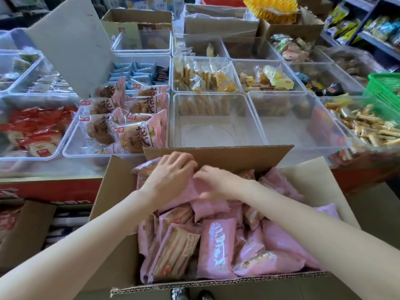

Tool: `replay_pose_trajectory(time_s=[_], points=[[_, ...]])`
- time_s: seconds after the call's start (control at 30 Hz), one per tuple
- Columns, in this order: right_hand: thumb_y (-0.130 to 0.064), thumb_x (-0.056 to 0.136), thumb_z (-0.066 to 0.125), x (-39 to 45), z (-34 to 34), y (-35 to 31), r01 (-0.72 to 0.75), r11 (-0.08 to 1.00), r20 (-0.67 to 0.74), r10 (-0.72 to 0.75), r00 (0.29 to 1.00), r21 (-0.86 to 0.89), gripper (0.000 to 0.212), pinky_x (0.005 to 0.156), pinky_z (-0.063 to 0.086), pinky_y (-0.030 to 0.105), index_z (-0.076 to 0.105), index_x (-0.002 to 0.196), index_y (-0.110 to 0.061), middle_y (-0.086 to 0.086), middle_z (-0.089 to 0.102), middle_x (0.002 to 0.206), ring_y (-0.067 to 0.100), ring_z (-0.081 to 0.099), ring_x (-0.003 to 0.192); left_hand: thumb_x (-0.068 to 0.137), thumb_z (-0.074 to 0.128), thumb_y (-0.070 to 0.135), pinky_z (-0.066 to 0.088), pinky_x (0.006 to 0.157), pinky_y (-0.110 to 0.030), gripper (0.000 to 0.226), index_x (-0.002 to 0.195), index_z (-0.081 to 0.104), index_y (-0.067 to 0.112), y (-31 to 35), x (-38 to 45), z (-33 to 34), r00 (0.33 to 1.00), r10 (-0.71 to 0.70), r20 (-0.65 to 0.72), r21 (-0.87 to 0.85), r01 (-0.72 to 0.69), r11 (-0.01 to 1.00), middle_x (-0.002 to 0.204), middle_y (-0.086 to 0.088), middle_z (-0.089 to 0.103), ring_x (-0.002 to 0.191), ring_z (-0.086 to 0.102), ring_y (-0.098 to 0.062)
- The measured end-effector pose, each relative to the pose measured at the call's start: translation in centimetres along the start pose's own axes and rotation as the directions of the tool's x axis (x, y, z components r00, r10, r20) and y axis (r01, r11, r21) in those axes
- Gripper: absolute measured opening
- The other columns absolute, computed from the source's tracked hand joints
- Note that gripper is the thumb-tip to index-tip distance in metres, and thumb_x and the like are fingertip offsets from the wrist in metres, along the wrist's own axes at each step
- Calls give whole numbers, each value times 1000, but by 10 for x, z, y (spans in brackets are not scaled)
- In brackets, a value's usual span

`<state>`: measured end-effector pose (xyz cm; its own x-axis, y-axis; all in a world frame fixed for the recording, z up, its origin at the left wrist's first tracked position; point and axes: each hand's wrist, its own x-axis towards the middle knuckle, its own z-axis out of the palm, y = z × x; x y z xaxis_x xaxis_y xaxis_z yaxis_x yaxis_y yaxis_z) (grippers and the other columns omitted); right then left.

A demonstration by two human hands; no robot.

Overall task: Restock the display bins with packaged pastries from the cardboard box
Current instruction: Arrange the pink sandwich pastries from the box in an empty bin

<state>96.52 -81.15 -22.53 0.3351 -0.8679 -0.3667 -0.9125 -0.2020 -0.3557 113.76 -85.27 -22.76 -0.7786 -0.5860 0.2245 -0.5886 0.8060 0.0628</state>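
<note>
An open cardboard box [216, 155] stands in front of me, filled with several pink packaged pastries [216, 245]. Both hands are down at the box's far end. My left hand [171, 172] curls its fingers over the top of a pink pack [184, 191]. My right hand [218, 180] grips the same heap of pink packs from the right, its fingers blurred. Just beyond the box, a clear display bin [73, 146] holds several matching pink pastry packs [129, 118]. To its right stand two clear bins with nothing in them [216, 126] [292, 126].
More clear bins of assorted snacks fill the display behind. A bin of red packs [34, 126] sits at the left and a green basket [385, 92] at the right. Cardboard boxes [138, 20] stand at the back, shelves [368, 24] at the far right.
</note>
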Motion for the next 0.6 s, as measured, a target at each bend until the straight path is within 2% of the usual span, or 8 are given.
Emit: replay_pose_trajectory(time_s=[0.07, 0.13, 0.2, 0.33, 0.4, 0.5, 0.57, 0.6], points=[[-31, 85, 63, 10, -21, -13, 18, 998, -131, -10, 991, 64, 50, 93, 43, 35, 46, 131, -18, 3, 47, 123, 24, 54, 108, 72, 58, 22, 52, 69, -37, 29, 97, 63, 8, -17, 2, -16, 996, -86, -23, 65, 88, 994, 92, -9, 63, 82, 62, -29], [-28, 86, 62, 21, -38, -25, 50, 997, -194, -37, 980, 60, 49, 94, 42, 33, 47, 130, -15, 5, 51, 124, 24, 54, 109, 66, 71, 16, 51, 69, -36, 32, 95, 62, 7, -37, -1, -17, 978, -179, 109, 137, 164, 977, 87, -9, 61, 78, 63, -29], [-26, 86, 62, 31, -45, -34, 74, 997, -187, -73, 980, 1, 50, 95, 42, 32, 45, 132, -12, 8, 53, 126, 24, 53, 113, 63, 78, 15, 51, 64, -32, 32, 91, 64, 10, -47, -6, -15, 965, -175, 194, 201, 135, 970, 84, -4, 62, 74, 64, -24], [-24, 80, 71, 41, -36, -39, 92, 982, 89, -78, 993, -163, 71, 95, 41, 35, 34, 139, -13, 10, 47, 128, 27, 48, 118, 88, 52, 7, 46, 87, -29, 27, 114, 53, 12, -46, 5, -13, 900, -207, 384, 165, 153, 974, 114, -5, 53, 106, 57, -24], [-27, 75, 76, 43, -28, -36, 98, 959, 244, -31, 969, -267, 86, 96, 42, 37, 27, 144, -16, 11, 44, 132, 28, 48, 119, 89, 50, 4, 47, 84, -31, 24, 110, 58, 9, -51, 20, -15, 847, -217, 485, 182, 145, 973, 114, -7, 56, 105, 59, -27], [-30, 78, 73, 46, -16, -31, 85, 944, 328, 26, 944, -319, 79, 94, 43, 36, 31, 143, -14, 12, 42, 138, 29, 48, 121, 85, 53, 9, 53, 82, -32, 19, 98, 66, 11, -58, 35, -29, 760, -81, 645, 122, 2, 992, 103, -5, 64, 95, 63, -24], [-29, 81, 69, 49, -15, -33, 96, 944, 310, 7, 951, -315, 66, 87, 44, 35, 39, 137, -11, 13, 47, 133, 31, 52, 116, 83, 58, 16, 53, 78, -26, 16, 92, 71, 15, -63, 44, -49, 767, -1, 642, 33, -26, 999, 93, 1, 67, 89, 63, -19], [-29, 81, 69, 50, -18, -35, 95, 955, 285, -11, 959, -281, 62, 84, 44, 34, 43, 134, -10, 14, 51, 128, 30, 54, 113, 83, 61, 18, 51, 73, -18, 13, 90, 72, 17, -65, 49, -62, 793, 17, 609, -34, 5, 999, 87, 6, 66, 83, 62, -14]])
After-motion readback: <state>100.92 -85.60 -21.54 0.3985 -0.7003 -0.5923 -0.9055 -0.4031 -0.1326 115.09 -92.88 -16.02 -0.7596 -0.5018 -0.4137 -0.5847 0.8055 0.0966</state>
